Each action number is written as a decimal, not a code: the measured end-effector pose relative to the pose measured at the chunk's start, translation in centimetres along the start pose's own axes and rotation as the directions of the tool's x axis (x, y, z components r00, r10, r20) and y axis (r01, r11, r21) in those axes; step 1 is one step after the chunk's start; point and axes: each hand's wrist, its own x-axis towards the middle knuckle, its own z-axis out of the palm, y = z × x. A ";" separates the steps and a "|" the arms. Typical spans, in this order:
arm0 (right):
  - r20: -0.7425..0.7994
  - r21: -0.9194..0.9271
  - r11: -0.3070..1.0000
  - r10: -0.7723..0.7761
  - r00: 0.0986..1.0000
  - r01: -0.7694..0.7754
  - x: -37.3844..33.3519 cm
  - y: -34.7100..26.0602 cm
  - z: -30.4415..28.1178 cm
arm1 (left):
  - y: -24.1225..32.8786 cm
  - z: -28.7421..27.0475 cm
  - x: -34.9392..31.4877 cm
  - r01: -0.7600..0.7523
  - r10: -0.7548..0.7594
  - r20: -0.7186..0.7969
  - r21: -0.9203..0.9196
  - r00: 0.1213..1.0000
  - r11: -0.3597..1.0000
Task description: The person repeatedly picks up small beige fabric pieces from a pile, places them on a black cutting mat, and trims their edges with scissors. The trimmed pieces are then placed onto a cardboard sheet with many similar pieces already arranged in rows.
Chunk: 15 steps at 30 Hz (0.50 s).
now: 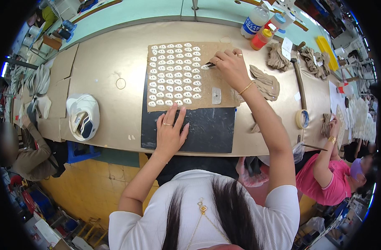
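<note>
My right hand point(231, 68) is closed on dark, pointed tweezers point(209, 64), most of which the fingers hide. Their tip is at a small white piece point(205, 67) beside the rows; whether it touches the cardboard I cannot tell. Several similar white oval pieces with dark marks point(169, 75) lie in neat rows on a brown cardboard sheet point(217, 48). That sheet overlaps a black board point(207, 133). My left hand point(170, 130) rests flat, fingers spread, across the black board and the cardboard's near edge. A small clear plate point(216, 96) sits on the cardboard's right part.
Brown fabric pieces point(265, 83) lie right of the cardboard, with a hammer point(299, 71) and a tape roll point(302, 119) beyond. Bottles point(256, 21) stand at the back. A white cap point(83, 116) is on the left. Co-workers sit at both sides, one in a pink shirt point(324, 179).
</note>
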 end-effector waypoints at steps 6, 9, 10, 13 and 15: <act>0.037 -0.054 0.957 -0.284 0.958 0.286 2.5 -0.3 -0.6 | 0.1 -0.3 -1.6 0.071 -0.073 -0.095 -0.031 0.993 0.997; 0.027 -0.047 0.924 -0.379 0.925 0.380 3.4 -0.5 -0.9 | 0.4 0.0 -1.7 0.075 -0.081 -0.139 -0.048 0.987 0.996; 0.024 -0.049 0.911 -0.408 0.912 0.409 3.7 -0.6 -1.0 | 0.9 0.0 -1.6 0.058 -0.060 -0.156 -0.021 0.986 0.998; 0.133 -0.034 0.893 -0.442 0.887 0.450 4.5 -1.3 -1.3 | 1.7 0.2 -1.9 -0.003 -0.001 -0.138 -0.022 0.990 1.000; 0.149 -0.032 0.881 -0.464 0.873 0.473 5.1 -1.5 -1.9 | 2.7 0.4 -1.8 -0.037 0.033 -0.086 -0.046 0.996 0.998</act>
